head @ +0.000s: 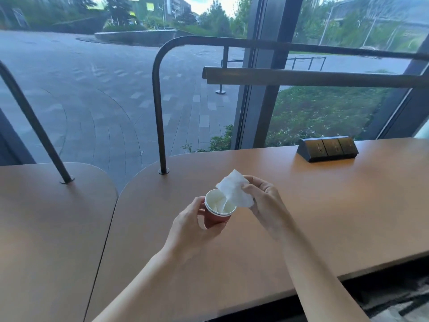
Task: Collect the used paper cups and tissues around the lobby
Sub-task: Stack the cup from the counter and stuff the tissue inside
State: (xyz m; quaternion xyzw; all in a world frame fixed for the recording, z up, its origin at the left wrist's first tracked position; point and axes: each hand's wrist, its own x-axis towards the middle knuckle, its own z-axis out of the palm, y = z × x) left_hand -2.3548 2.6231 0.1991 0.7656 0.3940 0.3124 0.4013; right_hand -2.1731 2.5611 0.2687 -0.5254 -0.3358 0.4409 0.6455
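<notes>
My left hand [193,225] grips a red paper cup [216,219] with a white inside, held above the brown counter [325,205]. The cup looks like two or more stacked cups, by its doubled rim. My right hand [262,201] pinches a white tissue [234,192] at its right edge. The tissue's lower corner dips into the cup's mouth while the rest sticks up and out to the right.
A black power socket block [327,148] sits at the counter's back right. A dark bent rail post [160,126] rises from the counter behind the cup, and a slanted post [34,126] stands on the separate left tabletop [46,217]. Glass windows lie beyond.
</notes>
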